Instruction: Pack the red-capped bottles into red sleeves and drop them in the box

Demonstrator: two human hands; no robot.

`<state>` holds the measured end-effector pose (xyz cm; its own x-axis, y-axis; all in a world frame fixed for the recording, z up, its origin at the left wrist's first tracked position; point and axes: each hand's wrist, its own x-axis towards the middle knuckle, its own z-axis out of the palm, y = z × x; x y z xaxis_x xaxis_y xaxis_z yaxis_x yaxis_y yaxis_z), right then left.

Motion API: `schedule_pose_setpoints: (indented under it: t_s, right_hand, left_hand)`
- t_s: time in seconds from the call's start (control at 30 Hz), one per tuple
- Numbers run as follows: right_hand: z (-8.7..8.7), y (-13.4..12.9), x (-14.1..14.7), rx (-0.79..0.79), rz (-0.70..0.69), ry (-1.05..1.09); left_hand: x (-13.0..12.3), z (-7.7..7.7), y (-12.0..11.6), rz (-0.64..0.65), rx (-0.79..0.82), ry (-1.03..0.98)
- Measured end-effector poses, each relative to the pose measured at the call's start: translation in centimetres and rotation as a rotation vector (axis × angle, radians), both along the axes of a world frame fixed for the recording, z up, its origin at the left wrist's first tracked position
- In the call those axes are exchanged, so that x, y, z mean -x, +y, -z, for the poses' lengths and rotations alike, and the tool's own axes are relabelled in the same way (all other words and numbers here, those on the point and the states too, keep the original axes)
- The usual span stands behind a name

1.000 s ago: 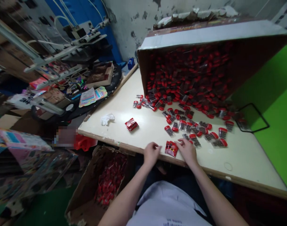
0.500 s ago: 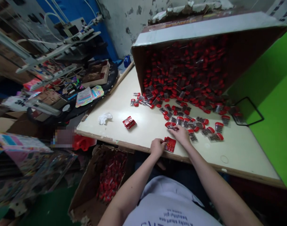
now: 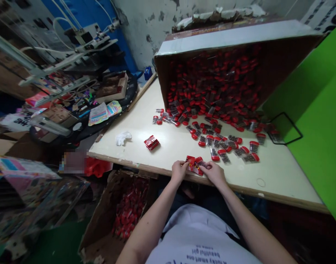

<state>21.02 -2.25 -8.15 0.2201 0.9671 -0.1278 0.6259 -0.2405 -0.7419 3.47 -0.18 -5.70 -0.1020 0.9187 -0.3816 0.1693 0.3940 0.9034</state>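
Observation:
At the table's front edge, my left hand [image 3: 179,171] pinches a red printed card [image 3: 190,160] between thumb and fingers. Close on its right, my right hand [image 3: 215,173] is closed on a small clear container with a red lid [image 3: 199,161], held against the card. Whether the container lies on the card or inside a fold of it I cannot tell. Loose red-lidded containers [image 3: 223,155] filled with dark little balls lie just beyond my right hand. A stack of red printed cards [image 3: 151,142] rests on the table to the left.
A large carton [image 3: 239,35] lies on its side at the back, spilling many red-lidded containers. Crumpled white tissue [image 3: 123,138] is at the left, a rubber band [image 3: 261,182] at the right. Below the table edge, an open cardboard box [image 3: 98,220] holds red packets. A green panel [image 3: 316,110] borders the right.
My right hand has drawn a red-lidded container from the pile toward me, down to the red card. My left hand has shifted slightly left with the card, now lifted and tilted.

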Motion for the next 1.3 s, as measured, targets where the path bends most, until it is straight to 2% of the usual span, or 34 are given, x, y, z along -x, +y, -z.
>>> schedule_pose_setpoints:
  t_s: [0.13, 0.23, 0.4, 0.47, 0.53, 0.63, 0.8, 1.1, 1.3]
  right_hand:
    - [-0.8, -0.2, -0.2, -0.025, -0.002, 0.058]
    - [-2.5, -0.9, 0.1, -0.047, 0.001, 0.162]
    - [-5.7, -2.4, 2.6, -0.053, -0.161, 0.372]
    - [-6.2, -2.7, 3.7, -0.052, -0.207, 0.408]
    - [-6.2, -2.7, 4.3, -0.057, -0.180, 0.394]
    - [-5.9, -2.4, 4.4, -0.039, -0.104, 0.402]
    - [-5.9, -2.1, 3.8, -0.002, -0.083, 0.452]
    - [-5.5, -2.2, 4.4, 0.052, -0.077, 0.649]
    - [-5.2, -2.2, 4.2, 0.004, -0.055, 0.625]
  left_hand:
    - [0.4, -0.9, 0.1, -0.142, 0.077, -0.194]
    - [0.9, -1.7, 0.4, -0.242, 0.143, -0.325]
    - [1.2, -3.2, 0.6, -0.338, 0.228, -0.594]
    - [1.0, -3.8, 0.5, -0.387, 0.253, -0.738]
    - [0.7, -4.3, 0.2, -0.408, 0.269, -0.813]
    - [0.5, -5.1, -0.2, -0.391, 0.283, -0.845]
    - [0.7, -5.6, -0.6, -0.386, 0.276, -0.862]
    - [0.0, -4.4, -0.8, -0.403, 0.171, -0.763]
    - [-0.5, -4.2, -1.0, -0.401, 0.148, -0.746]
